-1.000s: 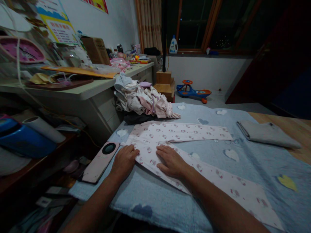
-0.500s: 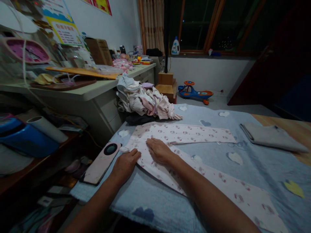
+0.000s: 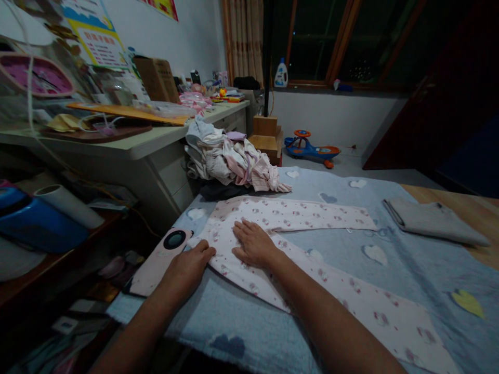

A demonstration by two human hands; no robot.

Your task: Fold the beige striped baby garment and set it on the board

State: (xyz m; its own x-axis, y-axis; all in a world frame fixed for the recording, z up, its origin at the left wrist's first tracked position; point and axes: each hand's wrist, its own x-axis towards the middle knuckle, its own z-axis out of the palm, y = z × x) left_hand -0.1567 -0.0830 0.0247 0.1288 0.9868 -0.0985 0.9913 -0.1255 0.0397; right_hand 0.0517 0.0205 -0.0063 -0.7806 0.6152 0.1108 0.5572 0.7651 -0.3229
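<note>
A pair of pale pink printed pants (image 3: 312,214) lies spread on the blue blanket (image 3: 280,343), its waist toward the left and both legs reaching right. My left hand (image 3: 191,265) grips the waist edge at the near corner, fingers curled together over the cloth. Flat on the fabric beside it rests my right hand (image 3: 253,243), fingers spread. A pink phone (image 3: 156,265) with a round black camera lies just left of my left hand, partly covered by that forearm.
A heap of crumpled clothes (image 3: 234,158) sits at the blanket's far left corner, by the desk (image 3: 136,148). To the right is a folded grey garment (image 3: 432,221). A blue ride-on toy (image 3: 312,149) stands on the floor beyond.
My left hand has pulled the waist edge slightly left, now overlapping the phone in view. My right hand's fingers have spread wider on the cloth.
</note>
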